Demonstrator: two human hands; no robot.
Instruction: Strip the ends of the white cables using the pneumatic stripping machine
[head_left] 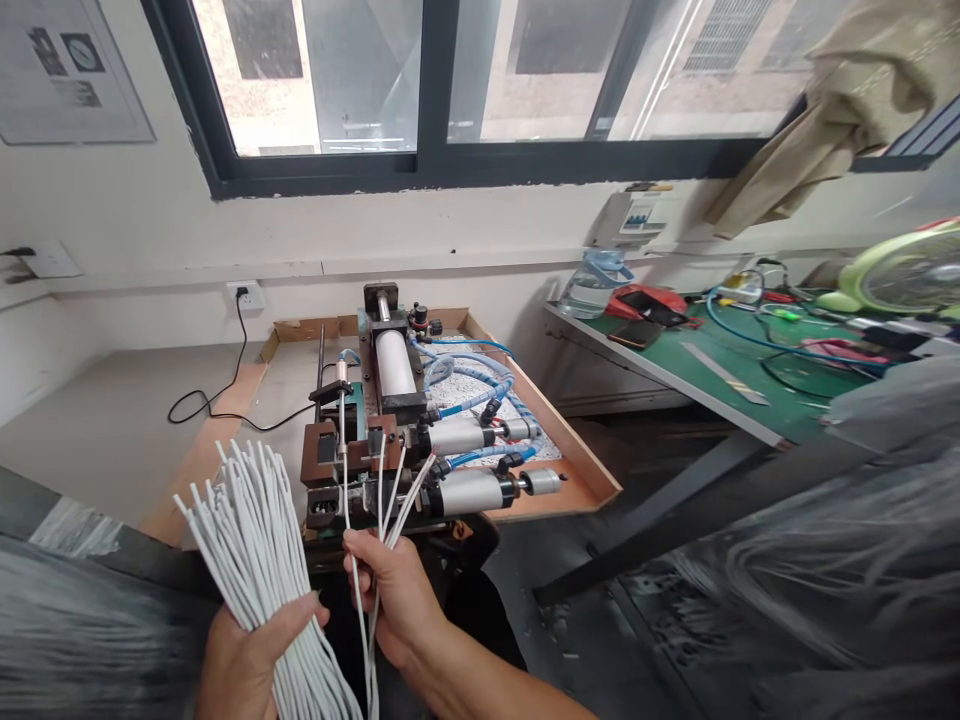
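Note:
My left hand (262,650) is closed around a thick bundle of white cables (259,540), their cut ends fanned out at the top. In my right hand (397,595) are several loose white cables (392,500). One of these, a single cable (346,500) pinched between thumb and forefinger, points up at the front of a pneumatic machine (341,440); whether its tip sits inside the machine I cannot tell. The machine has silver air cylinders (469,490) on its right side and a larger upright-looking cylinder (395,365) behind.
Around the machine runs a wooden-edged tray (577,460) with blue air hoses (480,375). A black power cord (240,400) leads to a wall socket (246,296). On the right, a green table (675,370) bears a water jug (596,285), a phone and a fan (911,270). Plastic-wrapped bundles (847,600) stand at lower right.

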